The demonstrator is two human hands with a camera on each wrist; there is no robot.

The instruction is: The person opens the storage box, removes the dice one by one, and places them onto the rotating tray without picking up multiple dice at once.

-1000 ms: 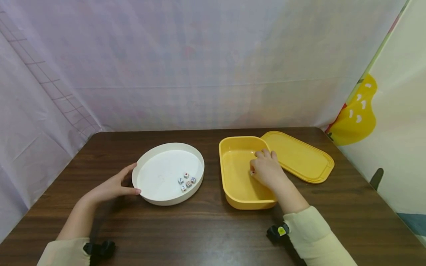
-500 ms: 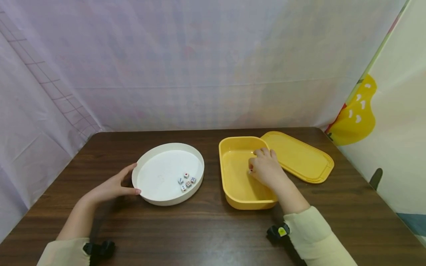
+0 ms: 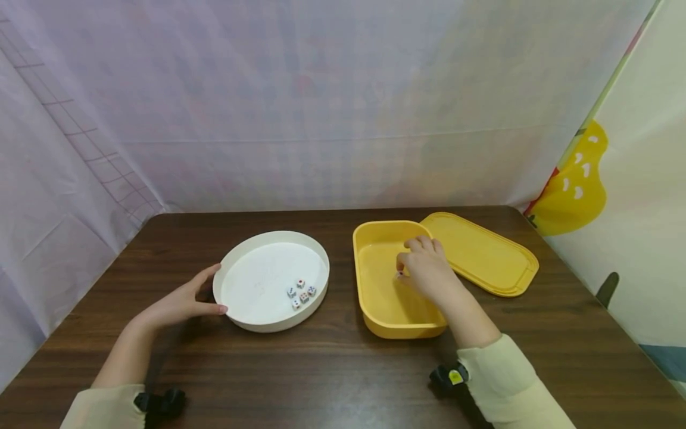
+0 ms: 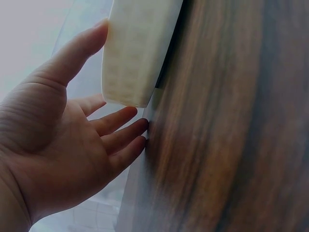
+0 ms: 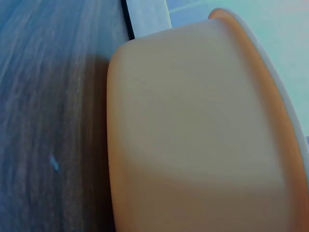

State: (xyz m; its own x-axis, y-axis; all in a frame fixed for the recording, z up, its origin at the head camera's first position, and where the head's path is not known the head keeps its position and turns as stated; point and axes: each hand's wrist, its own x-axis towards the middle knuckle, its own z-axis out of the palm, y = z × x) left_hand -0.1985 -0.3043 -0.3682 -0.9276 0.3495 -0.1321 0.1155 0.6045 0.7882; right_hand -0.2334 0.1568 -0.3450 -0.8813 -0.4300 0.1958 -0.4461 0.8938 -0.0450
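In the head view, several white dice (image 3: 302,293) lie grouped near the right side of a round white tray (image 3: 257,274). My left hand (image 3: 184,301) touches the tray's left side with the thumb and a finger spread along its wall. The left wrist view shows that same hand (image 4: 72,130) with its other fingers loosely extended below the wall. Inside a yellow rectangular box (image 3: 370,274), my right hand (image 3: 429,271) pinches a die (image 3: 399,274) between thumb and finger. Only the box's outer wall (image 5: 193,121) fills the right wrist view; the right hand is out of sight there.
A yellow lid (image 3: 485,256) lies flat to the right of the box, partly behind it. The dark wooden table (image 3: 300,381) extends in front of both containers. Pale curtains (image 3: 321,107) hang behind the table and at its sides.
My right hand has shifted slightly left within the yellow box, with the die at its fingertips. The left hand, the tray and its dice stay in place.
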